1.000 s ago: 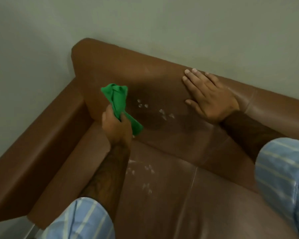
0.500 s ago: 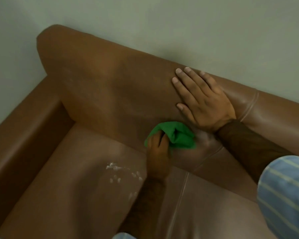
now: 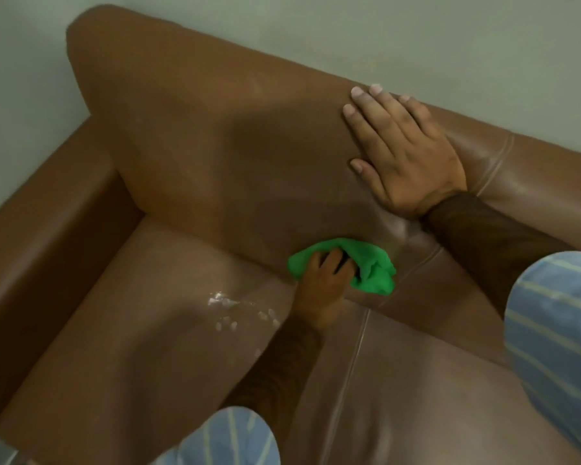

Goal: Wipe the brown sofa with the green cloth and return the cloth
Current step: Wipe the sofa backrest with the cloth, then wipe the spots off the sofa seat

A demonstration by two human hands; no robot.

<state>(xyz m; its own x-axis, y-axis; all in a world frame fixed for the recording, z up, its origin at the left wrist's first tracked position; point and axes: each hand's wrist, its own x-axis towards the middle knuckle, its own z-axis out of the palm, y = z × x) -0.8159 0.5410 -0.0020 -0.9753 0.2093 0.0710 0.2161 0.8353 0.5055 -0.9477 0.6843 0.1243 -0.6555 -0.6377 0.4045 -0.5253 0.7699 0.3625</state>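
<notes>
Down at the crease where backrest meets seat, your left hand (image 3: 322,283) is clenched around the bunched green cloth (image 3: 373,266), pressing it against the brown sofa (image 3: 215,135). Your right hand (image 3: 406,156) lies flat on the top of the backrest, fingers spread, grasping nothing. Just left of your left wrist, white foamy spots (image 3: 228,307) sit on the seat cushion. Both blue striped sleeves (image 3: 557,347) are pushed up your forearms
</notes>
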